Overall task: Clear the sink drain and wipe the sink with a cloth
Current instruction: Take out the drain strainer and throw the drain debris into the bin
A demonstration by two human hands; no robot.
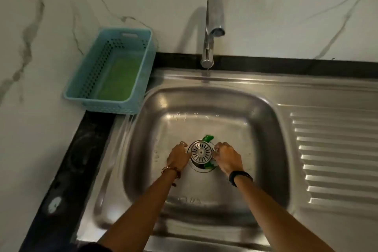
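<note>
Sink (266, 96) fills the middle of the frame, a steel basin with a ribbed draining board running off to the right, and its drain sits at the centre of the basin floor, just below the middle of the picture. Over that drain is the round metal strainer (201, 151), which looks tilted and raised a little out of its seat — a dark crescent of the drain opening shows under its lower edge.

Both hands are down at it, one on each side. The left hand (177, 157) has its fingers curled against the strainer's left rim; the right hand (227, 156) does the same on the right rim. Gripping from opposite sides makes sense for a thin, slippery disc: it can be lifted level without jamming in its seat. Whether the fingertips are truly under the rim is hidden by the knuckles.

Green scraps (208, 138) poke out at the strainer's top edge, and another piece shows at its lower right — probably the debris to be cleared, which would explain taking the strainer out first.

In the upper left, a blue perforated basket (81, 88) stands on the dark counter, touching the sink's corner, with a green cloth or scouring pad (120, 80) lying flat inside — near at hand for the wiping, I judge, but untouched. The tap (212, 26) rises at the top centre; no stream runs from its spout.
</note>
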